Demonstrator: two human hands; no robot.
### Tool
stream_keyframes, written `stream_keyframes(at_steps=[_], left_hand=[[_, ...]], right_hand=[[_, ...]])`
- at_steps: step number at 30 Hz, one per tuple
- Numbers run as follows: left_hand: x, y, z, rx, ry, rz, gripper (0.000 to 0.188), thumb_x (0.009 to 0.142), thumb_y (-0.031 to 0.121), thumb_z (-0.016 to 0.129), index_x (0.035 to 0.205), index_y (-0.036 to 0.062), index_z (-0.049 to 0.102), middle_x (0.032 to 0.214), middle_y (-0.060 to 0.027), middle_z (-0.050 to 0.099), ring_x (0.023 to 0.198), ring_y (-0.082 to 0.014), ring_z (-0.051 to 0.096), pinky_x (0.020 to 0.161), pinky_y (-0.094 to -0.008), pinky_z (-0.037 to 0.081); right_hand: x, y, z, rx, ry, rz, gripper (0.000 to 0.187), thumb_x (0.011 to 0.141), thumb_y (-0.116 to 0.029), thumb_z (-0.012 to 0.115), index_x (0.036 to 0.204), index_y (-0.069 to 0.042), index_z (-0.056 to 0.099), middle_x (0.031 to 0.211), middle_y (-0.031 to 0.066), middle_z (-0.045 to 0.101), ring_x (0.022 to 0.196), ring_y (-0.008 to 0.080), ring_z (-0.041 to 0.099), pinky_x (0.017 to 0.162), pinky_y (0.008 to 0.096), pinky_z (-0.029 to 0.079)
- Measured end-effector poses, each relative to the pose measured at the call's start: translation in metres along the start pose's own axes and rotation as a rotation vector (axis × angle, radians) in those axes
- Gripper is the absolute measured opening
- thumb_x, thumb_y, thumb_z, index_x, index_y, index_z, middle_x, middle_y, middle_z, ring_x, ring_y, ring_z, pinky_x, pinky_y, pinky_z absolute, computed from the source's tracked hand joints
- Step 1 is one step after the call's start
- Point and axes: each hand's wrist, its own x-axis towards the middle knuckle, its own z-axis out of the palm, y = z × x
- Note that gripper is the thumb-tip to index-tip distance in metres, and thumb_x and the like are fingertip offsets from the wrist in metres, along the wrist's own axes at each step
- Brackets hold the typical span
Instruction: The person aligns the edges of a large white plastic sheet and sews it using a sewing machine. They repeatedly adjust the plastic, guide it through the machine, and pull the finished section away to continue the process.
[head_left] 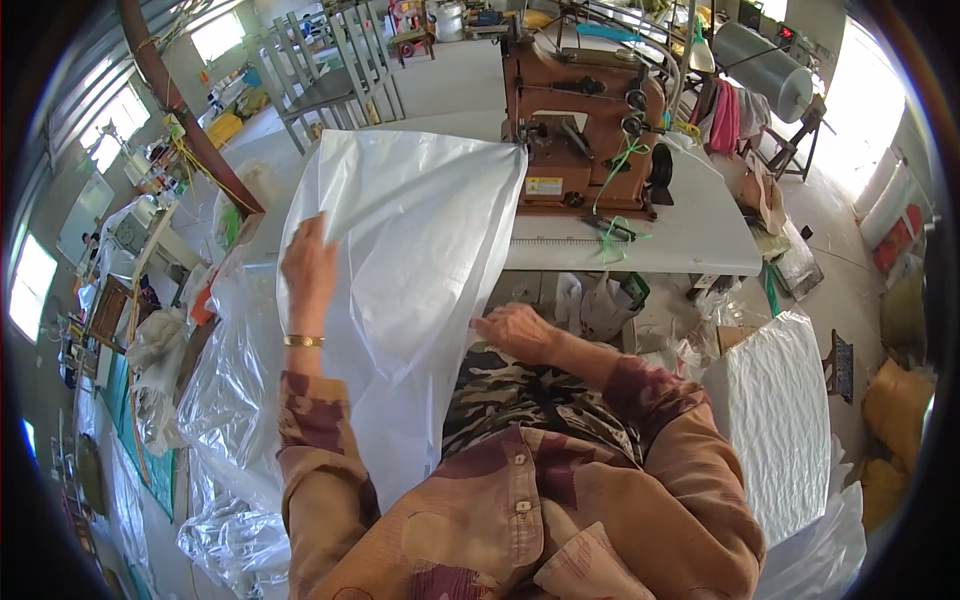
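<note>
A large, glossy white plastic sheet point(410, 240) spreads over the sewing table point(690, 240) and hangs down over my lap. Its upper right corner reaches the brown industrial sewing machine point(590, 130), at the needle side. My left hand point(310, 265), slightly blurred, lies along the sheet's left edge with its fingers stretched out. Lower and to the right, my right hand point(518, 332) has its fingers curled together at the sheet's right edge, seemingly pinching it. Green thread point(625, 155) hangs from the machine's front.
Crumpled clear plastic point(235, 400) piles up at my left, near a slanting brown post point(185, 110). A stack of white sheets point(775, 420) stands at my right. A grey chair point(320, 90) is beyond the table. Bags and scraps point(605, 305) lie below the table's near edge.
</note>
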Motion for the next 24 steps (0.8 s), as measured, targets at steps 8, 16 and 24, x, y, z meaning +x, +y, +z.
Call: stream_keyframes(at_steps=[8,16,24], left_hand=[[-0.084,0.122,0.004,-0.426,-0.386,0.118,0.02,0.097,0.02,0.057,0.103,0.0047,0.068,0.086,-0.0146,0.07,0.079,-0.031,0.07,0.072,-0.0433,0.052],[-0.142,0.122,0.04,-0.522,-0.653,-0.063,0.022,0.099,0.019,0.052,0.106,0.0023,0.065,0.086,-0.0146,0.07,0.086,-0.0372,0.067,0.073,-0.044,0.051],[-0.141,0.143,0.056,-0.784,-0.657,-0.16,0.02,0.094,0.014,0.057,0.107,-0.001,0.06,0.093,-0.0193,0.068,0.085,-0.0373,0.066,0.074,-0.0424,0.05]], right_hand=[[-0.004,-0.045,0.038,0.127,-0.119,0.126,0.025,0.087,-0.011,0.058,0.11,-0.002,0.055,0.082,0.0137,0.068,0.078,0.0319,0.07,0.068,0.044,0.053],[-0.029,-0.049,0.038,0.174,-0.178,0.085,0.018,0.083,-0.008,0.061,0.1,-0.005,0.056,0.072,0.0125,0.066,0.071,0.0323,0.069,0.061,0.0439,0.053],[-0.01,-0.098,-0.101,0.38,0.363,-0.074,0.021,0.077,-0.012,0.072,0.091,-0.005,0.058,0.073,0.0073,0.062,0.069,0.0295,0.065,0.071,0.0407,0.052]])
